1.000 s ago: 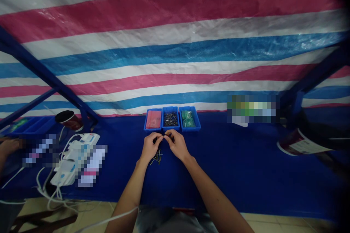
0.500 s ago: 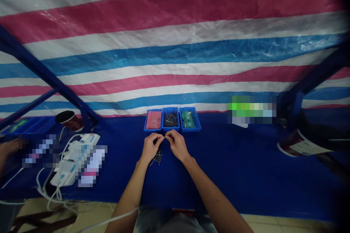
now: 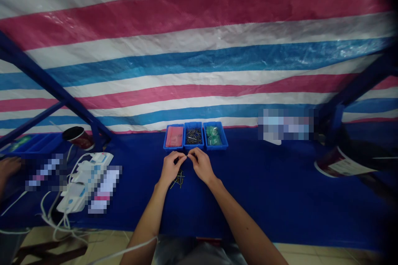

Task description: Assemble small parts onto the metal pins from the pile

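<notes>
My left hand [image 3: 171,168] and my right hand [image 3: 202,165] meet fingertip to fingertip over the blue table, each closed in a pinch. A tiny dark piece shows between the fingertips, too small to name. Beside and partly behind my left hand lies a small loose pile of screws [image 3: 178,179]. Just beyond my hands three blue bins stand in a row: the left bin [image 3: 173,147] holds flat pink packets [image 3: 174,136], the middle bin [image 3: 194,147] many metal screws [image 3: 194,136], and the right bin [image 3: 217,147] green items in clear plastic [image 3: 213,135].
On the left are a white power strip [image 3: 74,196] with cables, a dark red cup [image 3: 79,138], a blurred-out phone-like panel [image 3: 105,190] and another person's hand [image 3: 9,167]. A second cup [image 3: 342,163] is on the right. Blue frame posts [image 3: 59,89] flank a striped tarp [image 3: 199,62].
My hands keep the same pinch in the same place. At the left edge the other person's hand has shifted slightly. The blurred panel at the right back has changed colour.
</notes>
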A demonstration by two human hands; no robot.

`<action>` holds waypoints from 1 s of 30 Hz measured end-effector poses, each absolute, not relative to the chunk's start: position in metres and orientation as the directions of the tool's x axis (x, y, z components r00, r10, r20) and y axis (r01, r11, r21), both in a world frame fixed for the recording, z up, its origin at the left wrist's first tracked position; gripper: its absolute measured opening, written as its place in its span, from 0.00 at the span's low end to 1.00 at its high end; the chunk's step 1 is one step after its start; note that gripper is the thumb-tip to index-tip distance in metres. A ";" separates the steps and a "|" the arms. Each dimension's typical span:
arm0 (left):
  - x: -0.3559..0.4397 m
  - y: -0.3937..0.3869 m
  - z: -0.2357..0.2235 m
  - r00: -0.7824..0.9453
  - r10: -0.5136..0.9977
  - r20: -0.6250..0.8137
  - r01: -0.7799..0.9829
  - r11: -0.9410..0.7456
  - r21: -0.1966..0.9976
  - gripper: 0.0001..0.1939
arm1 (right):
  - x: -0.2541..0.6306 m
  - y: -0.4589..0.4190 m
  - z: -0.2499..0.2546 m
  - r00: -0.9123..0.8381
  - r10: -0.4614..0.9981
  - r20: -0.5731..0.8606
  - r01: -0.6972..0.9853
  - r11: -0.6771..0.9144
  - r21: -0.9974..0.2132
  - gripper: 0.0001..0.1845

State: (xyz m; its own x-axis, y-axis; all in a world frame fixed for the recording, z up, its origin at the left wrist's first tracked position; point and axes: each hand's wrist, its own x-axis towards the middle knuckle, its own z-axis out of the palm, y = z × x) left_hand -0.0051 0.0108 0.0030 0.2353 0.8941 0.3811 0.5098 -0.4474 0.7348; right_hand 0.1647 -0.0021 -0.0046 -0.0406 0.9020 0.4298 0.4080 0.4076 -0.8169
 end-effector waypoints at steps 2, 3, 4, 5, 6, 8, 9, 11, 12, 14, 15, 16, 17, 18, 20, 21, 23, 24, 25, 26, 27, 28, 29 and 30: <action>-0.005 0.010 0.004 0.240 0.893 0.380 0.515 -0.449 0.730 0.11 | 0.165 -0.002 -0.004 -0.045 0.901 0.431 0.409 0.411 -0.815 0.08; -0.005 0.010 0.005 0.242 0.893 0.379 0.516 -0.449 0.729 0.11 | 0.165 -0.002 -0.005 -0.047 0.901 0.432 0.409 0.412 -0.814 0.08; -0.005 0.010 0.005 0.245 0.893 0.377 0.516 -0.450 0.729 0.11 | 0.165 -0.002 -0.005 -0.046 0.901 0.432 0.411 0.411 -0.813 0.08; -0.005 0.010 0.005 0.246 0.893 0.377 0.514 -0.450 0.730 0.11 | 0.165 -0.002 -0.005 -0.042 0.901 0.432 0.414 0.410 -0.813 0.08; -0.005 0.010 0.004 0.248 0.892 0.378 0.512 -0.452 0.731 0.11 | 0.165 -0.001 -0.006 -0.042 0.902 0.431 0.416 0.407 -0.813 0.08; -0.006 0.010 0.003 0.249 0.891 0.381 0.507 -0.455 0.732 0.11 | 0.165 -0.001 -0.007 -0.040 0.903 0.427 0.422 0.403 -0.812 0.08; -0.006 0.010 0.002 0.248 0.890 0.382 0.505 -0.455 0.733 0.10 | 0.165 -0.001 -0.008 -0.041 0.904 0.427 0.424 0.402 -0.811 0.08; -0.006 0.011 0.001 0.246 0.890 0.384 0.505 -0.455 0.733 0.10 | 0.165 -0.001 -0.008 -0.042 0.904 0.425 0.430 0.401 -0.809 0.08; -0.006 0.011 0.001 0.246 0.890 0.384 0.505 -0.456 0.733 0.10 | 0.165 0.000 -0.009 -0.041 0.905 0.424 0.433 0.399 -0.809 0.08; -0.006 0.010 0.002 0.248 0.889 0.385 0.507 -0.457 0.731 0.10 | 0.165 0.000 -0.009 -0.038 0.906 0.422 0.437 0.394 -0.808 0.09; -0.005 0.010 0.003 0.251 0.889 0.383 0.508 -0.458 0.730 0.10 | 0.165 0.000 -0.009 -0.038 0.907 0.420 0.439 0.393 -0.808 0.09; -0.005 0.010 0.004 0.255 0.889 0.381 0.508 -0.458 0.729 0.10 | 0.165 0.000 -0.009 -0.038 0.907 0.419 0.441 0.391 -0.808 0.09; -0.005 0.010 0.005 0.260 0.889 0.377 0.508 -0.458 0.729 0.10 | 0.165 0.000 -0.009 -0.039 0.908 0.418 0.443 0.391 -0.807 0.09; -0.005 0.009 0.006 0.263 0.889 0.376 0.508 -0.458 0.729 0.10 | 0.165 0.000 -0.009 -0.038 0.908 0.418 0.444 0.390 -0.807 0.10; -0.005 0.009 0.006 0.267 0.888 0.373 0.510 -0.459 0.728 0.10 | 0.165 0.000 -0.009 -0.036 0.907 0.419 0.448 0.390 -0.805 0.10; -0.005 0.009 0.006 0.270 0.888 0.371 0.511 -0.459 0.727 0.09 | 0.165 0.000 -0.009 -0.034 0.907 0.420 0.450 0.389 -0.804 0.10; -0.005 0.009 0.005 0.274 0.889 0.368 0.512 -0.459 0.726 0.09 | 0.165 0.000 -0.009 -0.032 0.907 0.421 0.456 0.388 -0.801 0.11; -0.005 0.009 0.005 0.277 0.888 0.366 0.512 -0.459 0.726 0.09 | 0.165 0.000 -0.009 -0.033 0.907 0.420 0.459 0.387 -0.800 0.11; -0.005 0.009 0.004 0.279 0.888 0.366 0.512 -0.460 0.726 0.09 | 0.165 0.000 -0.008 -0.036 0.907 0.419 0.460 0.387 -0.799 0.11; -0.005 0.009 0.004 0.279 0.887 0.367 0.512 -0.461 0.725 0.10 | 0.165 0.000 -0.008 -0.037 0.908 0.418 0.462 0.387 -0.798 0.12; -0.005 0.009 0.004 0.280 0.886 0.369 0.512 -0.463 0.724 0.10 | 0.165 0.000 -0.007 -0.038 0.908 0.418 0.464 0.386 -0.797 0.12; -0.005 0.009 0.004 0.280 0.885 0.371 0.511 -0.465 0.723 0.10 | 0.166 -0.001 -0.007 -0.040 0.908 0.417 0.467 0.386 -0.796 0.13; -0.005 0.009 0.004 0.281 0.884 0.373 0.511 -0.467 0.721 0.10 | 0.166 -0.001 -0.007 -0.041 0.908 0.416 0.470 0.385 -0.794 0.13; -0.005 0.009 0.004 0.280 0.883 0.378 0.511 -0.470 0.719 0.10 | 0.166 -0.001 -0.006 -0.039 0.909 0.416 0.473 0.384 -0.793 0.14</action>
